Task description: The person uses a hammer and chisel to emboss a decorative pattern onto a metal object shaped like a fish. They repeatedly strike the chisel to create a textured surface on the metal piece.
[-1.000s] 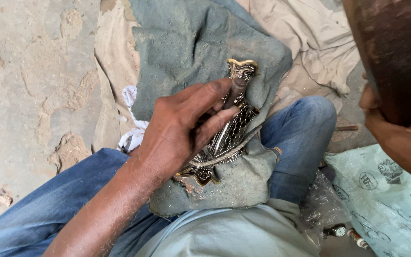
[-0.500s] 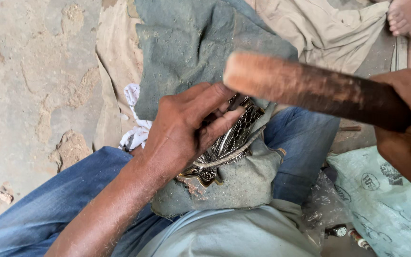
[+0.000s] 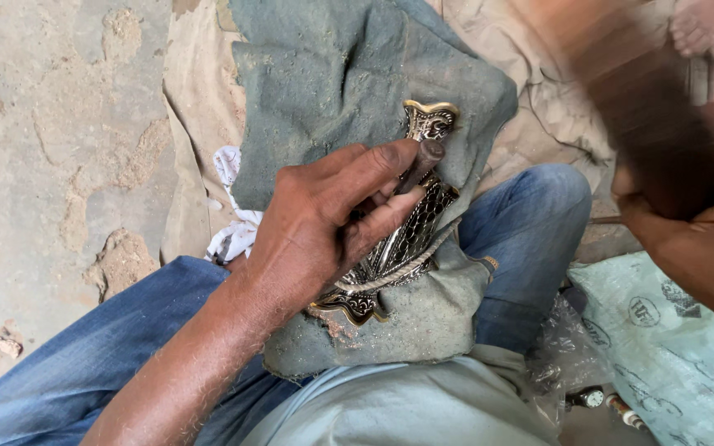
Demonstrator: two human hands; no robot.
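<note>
Ornate plate (image 3: 411, 239): shiny metal, embossed scale pattern, gilt scalloped rim. Beneath it, grey-green cloth (image 3: 349, 74), coarse, matt, dusty; punch (image 3: 420, 163) against the plate is dull dark metal. Left of the cloth, floor (image 3: 51, 140) is rough, pitted concrete.

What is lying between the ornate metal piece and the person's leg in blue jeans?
In the head view, a dusty grey-green cloth lies between the ornate metal piece and the jeans leg.
</note>
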